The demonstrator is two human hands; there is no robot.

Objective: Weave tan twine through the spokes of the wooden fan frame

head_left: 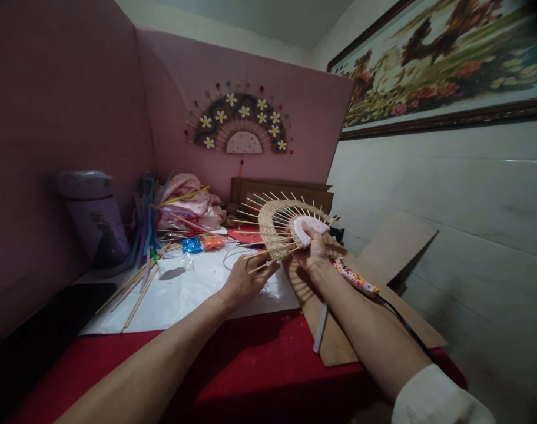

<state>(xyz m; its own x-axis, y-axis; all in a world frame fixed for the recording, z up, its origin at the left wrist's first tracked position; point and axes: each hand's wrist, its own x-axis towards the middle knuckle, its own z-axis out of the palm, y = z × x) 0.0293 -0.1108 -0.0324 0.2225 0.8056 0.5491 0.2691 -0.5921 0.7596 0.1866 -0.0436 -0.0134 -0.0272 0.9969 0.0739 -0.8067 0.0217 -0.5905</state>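
Note:
A half-round woven fan (268, 227) of tan cord and thin wooden sticks is held up above the table, tilted. My right hand (315, 253) grips its pink-and-white dotted semicircular base (304, 229), the thumb lying on top. At the fan's lower left edge, my left hand (248, 277) has its fingers closed around the outer sticks, near the end of the weave. A thin loop of cord hangs just left of that hand. Below my right wrist lies a glue gun (354, 277) with a colourful patterned body and a black cable.
Brown cardboard (339, 341) lies on the red tablecloth (251, 359), with a glue stick (320, 330). White paper (175, 294) carries loose sticks (138, 294) and blue and orange packets (202, 244). A purple flask (94, 224) stands left. A flowered fan (244, 115) hangs behind.

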